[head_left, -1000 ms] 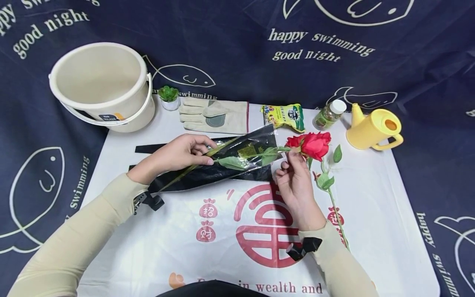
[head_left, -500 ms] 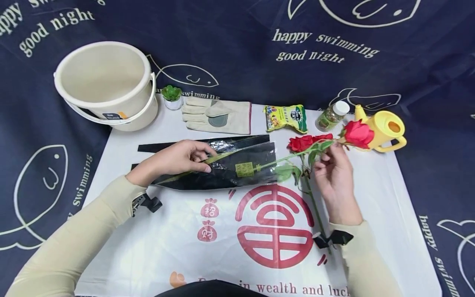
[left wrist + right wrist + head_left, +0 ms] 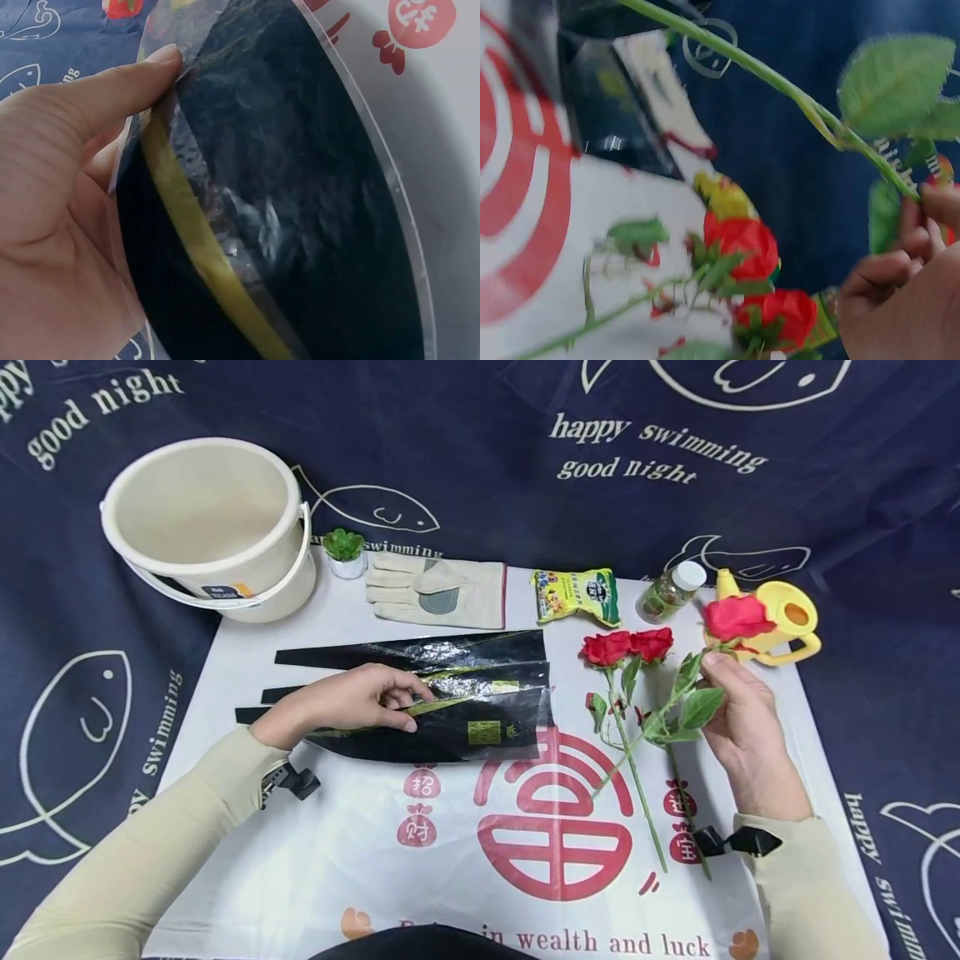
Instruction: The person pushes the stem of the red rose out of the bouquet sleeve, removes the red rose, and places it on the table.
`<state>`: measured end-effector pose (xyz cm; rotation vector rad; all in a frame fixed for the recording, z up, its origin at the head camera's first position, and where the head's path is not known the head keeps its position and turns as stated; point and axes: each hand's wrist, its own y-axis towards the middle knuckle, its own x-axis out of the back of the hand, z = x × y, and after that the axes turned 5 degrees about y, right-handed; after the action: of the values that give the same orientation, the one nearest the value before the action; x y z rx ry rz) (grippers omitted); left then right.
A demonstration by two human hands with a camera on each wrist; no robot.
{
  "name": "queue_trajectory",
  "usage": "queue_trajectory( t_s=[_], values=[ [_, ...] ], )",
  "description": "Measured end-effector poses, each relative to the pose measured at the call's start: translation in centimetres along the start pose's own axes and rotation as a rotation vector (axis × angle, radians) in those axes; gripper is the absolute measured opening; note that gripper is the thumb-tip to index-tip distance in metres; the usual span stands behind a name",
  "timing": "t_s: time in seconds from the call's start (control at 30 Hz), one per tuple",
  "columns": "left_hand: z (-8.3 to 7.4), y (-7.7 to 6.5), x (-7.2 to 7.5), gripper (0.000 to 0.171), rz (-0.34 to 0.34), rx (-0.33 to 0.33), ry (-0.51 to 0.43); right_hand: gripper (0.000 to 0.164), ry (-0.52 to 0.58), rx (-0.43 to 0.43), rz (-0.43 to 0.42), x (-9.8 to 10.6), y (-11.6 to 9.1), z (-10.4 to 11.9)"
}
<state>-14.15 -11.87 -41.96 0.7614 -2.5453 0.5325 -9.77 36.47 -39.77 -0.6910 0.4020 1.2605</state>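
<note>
My right hand [image 3: 750, 735] pinches a red rose [image 3: 738, 617] by its stem just under the bloom, raised in front of the yellow watering can. Its green stem [image 3: 757, 67] crosses the right wrist view, leaves attached. My left hand [image 3: 367, 697] holds a black plastic flower sleeve [image 3: 442, 727]; in the left wrist view the thumb [image 3: 154, 71] presses its edge beside a yellow stripe. Two more sleeves lie behind it, one partly hidden: a far sleeve [image 3: 450, 647] and a middle sleeve [image 3: 517, 675]. Two other red roses [image 3: 606, 648] lie on the table below the held one.
Along the back stand a white bucket [image 3: 206, 535], a small potted succulent [image 3: 345, 553], a beige work glove [image 3: 442, 593], a yellow packet [image 3: 576, 597], a lidded jar [image 3: 670, 593] and a yellow watering can [image 3: 780, 618]. A dark curtain [image 3: 487, 460] hangs behind the white-covered table [image 3: 360, 877].
The right hand has drawn the rose rightward out of the black sleeve. The left hand stays on the sleeve, which has shifted slightly toward the near side, uncovering the sleeves behind.
</note>
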Motion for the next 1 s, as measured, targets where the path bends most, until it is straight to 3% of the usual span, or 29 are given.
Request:
queue_trajectory(
  t_s=[0.23, 0.4, 0.6, 0.77, 1.0],
  values=[
    [0.1, -0.2, -0.4, 0.036, 0.014, 0.014, -0.014, 0.02, -0.569, -0.151, 0.024, -0.7, 0.3, -1.4],
    [0.2, -0.3, -0.8, 0.036, 0.036, 0.013, -0.033, 0.033, -0.957, -0.162, 0.046, -1.6, 1.1, -3.9],
    [0.2, -0.1, -1.3, 0.036, 0.068, -0.004, -0.017, 0.034, -1.308, -0.053, 0.153, -2.2, 2.2, -6.4],
    [0.4, -0.1, -1.8, 0.034, 0.074, -0.02, 0.008, 0.02, -1.502, 0.08, 0.218, -3.0, 3.2, -7.8],
    [0.5, -0.1, -2.1, 0.034, 0.075, -0.027, 0.027, 0.016, -1.713, 0.21, 0.23, -2.9, 4.1, -8.6]
  ],
)
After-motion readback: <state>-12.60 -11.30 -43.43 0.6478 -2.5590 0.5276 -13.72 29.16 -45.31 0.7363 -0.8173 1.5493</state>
